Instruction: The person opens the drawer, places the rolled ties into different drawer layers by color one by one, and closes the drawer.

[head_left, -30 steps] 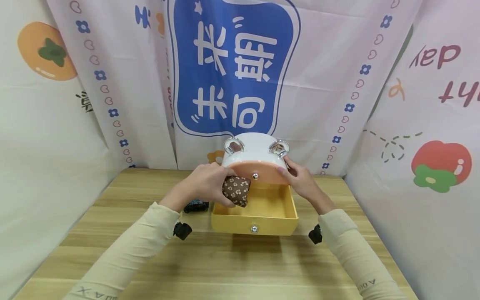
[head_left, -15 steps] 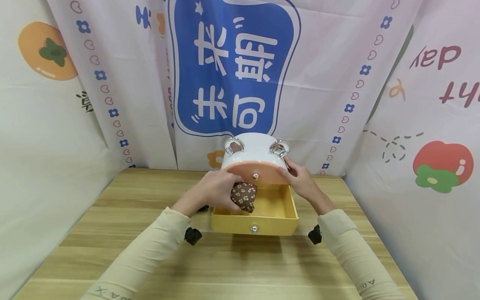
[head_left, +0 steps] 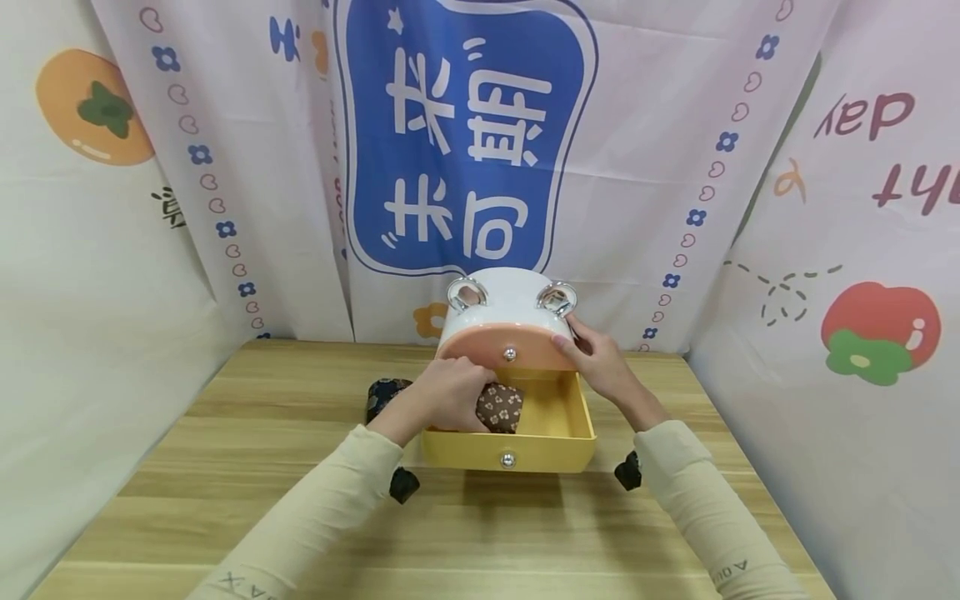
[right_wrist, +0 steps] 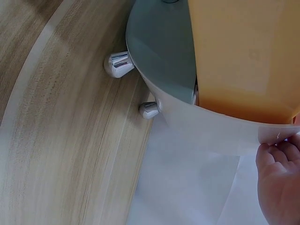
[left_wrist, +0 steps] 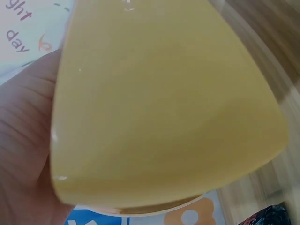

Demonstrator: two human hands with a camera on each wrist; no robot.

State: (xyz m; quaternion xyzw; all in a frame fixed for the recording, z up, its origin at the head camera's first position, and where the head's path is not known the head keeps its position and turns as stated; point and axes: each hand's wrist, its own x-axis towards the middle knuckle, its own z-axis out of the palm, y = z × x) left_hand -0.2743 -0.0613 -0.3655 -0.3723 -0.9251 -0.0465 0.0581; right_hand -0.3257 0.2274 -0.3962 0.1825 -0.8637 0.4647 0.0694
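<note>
A small white cabinet (head_left: 510,293) with two silver ring ears stands at the back of the table, its yellow drawer (head_left: 555,410) pulled out below a peach drawer (head_left: 480,340). My left hand (head_left: 453,393) reaches over the yellow drawer's left wall and holds a brown flower-patterned cloth item (head_left: 501,408) inside it. In the left wrist view, the drawer's outer wall (left_wrist: 164,108) hides that item. At the cabinet's right side, my right hand (head_left: 606,368) grips the body, thumb on the peach front; the right wrist view shows curled fingers (right_wrist: 279,152) at its edge.
A dark patterned cloth item (head_left: 382,395) lies on the wooden table (head_left: 315,500), left of the drawer. Beneath the yellow drawer, the right wrist view has a grey-green front (right_wrist: 164,51) and silver feet (right_wrist: 119,64). Printed curtains (head_left: 637,108) enclose the table.
My left hand has moved right and down with the brown cloth item, lowering it into the yellow drawer. More of the dark cloth item shows than half a second ago. My right hand stays put.
</note>
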